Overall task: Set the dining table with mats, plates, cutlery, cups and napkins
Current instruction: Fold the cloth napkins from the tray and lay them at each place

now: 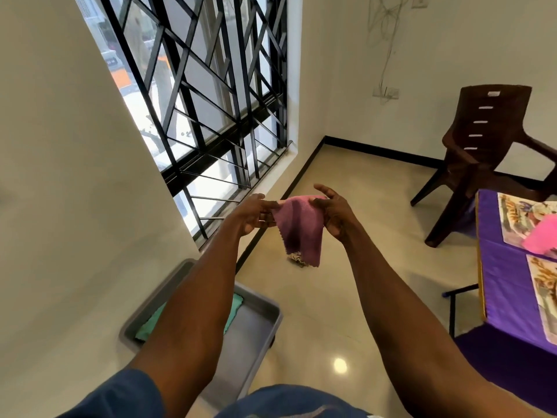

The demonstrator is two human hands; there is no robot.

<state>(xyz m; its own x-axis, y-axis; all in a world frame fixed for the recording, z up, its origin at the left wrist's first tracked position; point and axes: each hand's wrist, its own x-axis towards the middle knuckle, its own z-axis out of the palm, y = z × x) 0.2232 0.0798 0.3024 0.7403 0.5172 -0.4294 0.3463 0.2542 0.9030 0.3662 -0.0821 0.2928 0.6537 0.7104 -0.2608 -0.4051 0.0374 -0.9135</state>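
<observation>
A purple cloth napkin (pixel 298 229) hangs in the air in front of me, above the floor. My left hand (pixel 251 215) pinches its upper left corner and my right hand (pixel 331 212) pinches its upper right corner. Below my left arm a grey tray (pixel 256 324) holds a green napkin (pixel 232 309). At the right edge stands the dining table (pixel 500 282) with a purple cover, printed mats (pixel 512 224) and a pink napkin (pixel 542 236) on top.
A dark brown plastic chair (pixel 482 152) stands behind the table by the far wall. A barred window (pixel 211 110) fills the left wall. A small patch of debris (pixel 297 260) lies on the beige tiled floor under the napkin.
</observation>
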